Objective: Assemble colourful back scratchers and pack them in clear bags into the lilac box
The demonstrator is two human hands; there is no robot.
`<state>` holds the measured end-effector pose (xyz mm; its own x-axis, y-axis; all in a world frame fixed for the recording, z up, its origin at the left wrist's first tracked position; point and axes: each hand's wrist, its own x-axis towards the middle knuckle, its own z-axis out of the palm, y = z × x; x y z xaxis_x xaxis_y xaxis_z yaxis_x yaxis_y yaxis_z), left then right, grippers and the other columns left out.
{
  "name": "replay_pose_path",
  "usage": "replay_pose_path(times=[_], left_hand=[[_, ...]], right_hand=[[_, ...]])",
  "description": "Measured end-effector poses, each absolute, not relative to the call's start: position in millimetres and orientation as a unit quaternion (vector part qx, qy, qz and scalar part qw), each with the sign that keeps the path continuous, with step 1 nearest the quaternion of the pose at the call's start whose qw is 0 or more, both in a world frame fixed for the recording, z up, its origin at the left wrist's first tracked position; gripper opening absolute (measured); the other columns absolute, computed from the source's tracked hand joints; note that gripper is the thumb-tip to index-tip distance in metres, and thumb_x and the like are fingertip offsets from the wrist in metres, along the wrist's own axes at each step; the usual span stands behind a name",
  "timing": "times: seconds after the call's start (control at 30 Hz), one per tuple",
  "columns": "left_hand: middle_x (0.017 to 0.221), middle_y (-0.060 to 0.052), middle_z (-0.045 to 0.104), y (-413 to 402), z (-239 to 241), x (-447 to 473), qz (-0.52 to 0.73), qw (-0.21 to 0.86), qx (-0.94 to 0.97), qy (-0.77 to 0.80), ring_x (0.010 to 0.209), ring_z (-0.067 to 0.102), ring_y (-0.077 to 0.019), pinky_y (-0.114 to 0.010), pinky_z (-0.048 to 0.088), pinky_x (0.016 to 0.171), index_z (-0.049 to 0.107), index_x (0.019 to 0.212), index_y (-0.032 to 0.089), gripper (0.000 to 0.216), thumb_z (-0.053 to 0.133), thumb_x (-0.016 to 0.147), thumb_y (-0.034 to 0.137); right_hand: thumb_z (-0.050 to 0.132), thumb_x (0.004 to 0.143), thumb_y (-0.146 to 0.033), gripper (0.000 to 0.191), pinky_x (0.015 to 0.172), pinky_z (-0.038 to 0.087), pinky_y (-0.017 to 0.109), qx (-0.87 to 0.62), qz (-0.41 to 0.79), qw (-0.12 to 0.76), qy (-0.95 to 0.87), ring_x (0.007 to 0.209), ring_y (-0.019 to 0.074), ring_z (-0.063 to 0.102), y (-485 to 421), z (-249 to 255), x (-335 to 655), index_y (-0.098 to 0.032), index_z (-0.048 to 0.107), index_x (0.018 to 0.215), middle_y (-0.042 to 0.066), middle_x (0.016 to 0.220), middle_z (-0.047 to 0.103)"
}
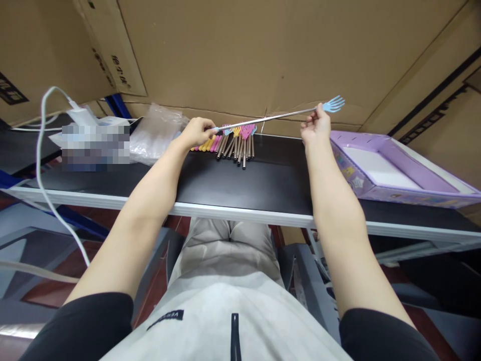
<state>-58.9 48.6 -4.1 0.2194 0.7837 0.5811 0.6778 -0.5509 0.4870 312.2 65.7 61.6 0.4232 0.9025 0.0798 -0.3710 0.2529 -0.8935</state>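
Observation:
A telescopic back scratcher point(266, 119) is stretched out long between my two hands above the black table. My left hand point(197, 132) is closed on its handle end. Near the light blue claw-shaped head, my right hand point(317, 125) pinches the thin metal rod. Beneath the rod lies a pile of several shorter back scratchers point(240, 143), with pink, yellow and blue heads and metal tubes pointing toward me. Several pink and yellow handles point(208, 144) lie beside the pile, partly hidden behind my left hand.
A shallow purple box point(402, 190) stands at the right. Clear plastic bags point(154, 133) lie at the left, near a white cable point(39, 145) and a blurred-out item. Cardboard point(233, 55) walls the back; the table's pale front edge point(244, 213) runs before me.

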Motion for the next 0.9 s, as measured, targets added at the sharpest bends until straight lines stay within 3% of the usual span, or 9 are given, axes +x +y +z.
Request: replay_pose_path(times=[0.2,0.37,0.57,0.73,0.9], left_hand=[[0.063,-0.004,0.063,45,-3,-39,0.400,0.077,0.786,0.465,0.069,0.060,-0.0206,-0.038,0.051,0.074,0.067,0.073,0.023,0.017,0.065,0.084,0.035],[0.060,-0.001,0.057,31,-6,-5,0.376,0.062,0.807,0.452,0.074,0.061,-0.0225,-0.040,0.051,0.080,0.060,0.067,0.023,0.022,0.064,0.086,0.034],[0.065,-0.002,0.061,18,-5,11,0.390,0.061,0.808,0.437,0.072,0.058,-0.0214,-0.037,0.049,0.076,0.058,0.069,0.023,0.025,0.061,0.090,0.036],[0.070,-0.003,0.062,13,1,13,0.379,0.066,0.802,0.457,0.076,0.058,-0.0209,-0.036,0.047,0.079,0.059,0.074,0.021,0.023,0.061,0.091,0.036],[0.080,-0.005,0.068,11,8,8,0.381,0.049,0.798,0.465,0.086,0.061,-0.0225,-0.036,0.048,0.086,0.065,0.085,0.020,0.018,0.060,0.092,0.036]], right_hand=[[0.042,0.116,-0.028,0.036,0.056,0.027,0.021,-0.405,0.480,0.697,-0.346,0.056,0.0029,0.038,53,52,261,-0.022,0.040,0.081,-0.010,0.064,0.039],[0.062,0.106,-0.052,0.041,0.066,0.044,0.021,-0.388,0.470,0.666,-0.430,0.072,0.0094,0.062,42,24,208,-0.021,0.048,0.082,-0.007,0.072,0.052],[0.086,0.087,-0.050,0.047,0.060,0.046,0.021,-0.402,0.487,0.639,-0.439,0.067,0.0100,0.059,21,14,183,-0.023,0.048,0.078,-0.008,0.066,0.051],[0.088,0.086,-0.047,0.046,0.055,0.034,0.024,-0.367,0.519,0.633,-0.441,0.061,0.0087,0.047,30,11,191,-0.022,0.051,0.078,-0.006,0.069,0.052],[0.077,0.090,-0.064,0.049,0.067,0.043,0.027,-0.355,0.494,0.631,-0.482,0.081,0.0150,0.063,53,2,195,-0.020,0.056,0.086,-0.002,0.080,0.058]])
